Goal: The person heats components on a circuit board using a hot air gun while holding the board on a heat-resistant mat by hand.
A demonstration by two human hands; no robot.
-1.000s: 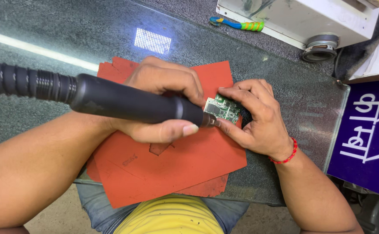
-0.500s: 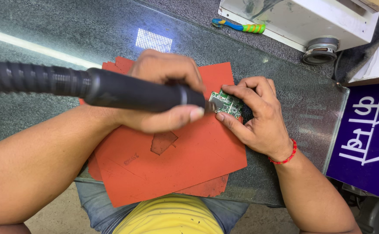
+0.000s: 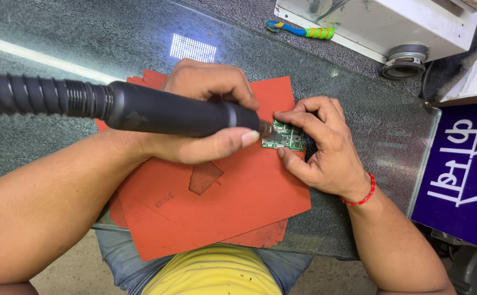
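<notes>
My left hand [image 3: 205,109] grips a thick black hot-air handpiece [image 3: 167,116] with a ribbed hose running off to the left. Its nozzle tip rests at the left edge of a small green circuit board [image 3: 286,136]. My right hand [image 3: 320,147], with a red thread bracelet at the wrist, pinches the board by its top and bottom edges and holds it down on a red rubber mat [image 3: 222,202]. The mat lies on a glass-topped table [image 3: 358,109].
A second red sheet peeks out beneath the mat. At the back lie a blue-and-green toothbrush [image 3: 301,30] and a white machine [image 3: 375,22] with a round grey fitting. A purple sign [image 3: 462,175] stands past the table's right edge.
The handpiece has tilted and slid a little, its tip staying at the board. The board and my right hand sit slightly lower on the mat than a second ago.
</notes>
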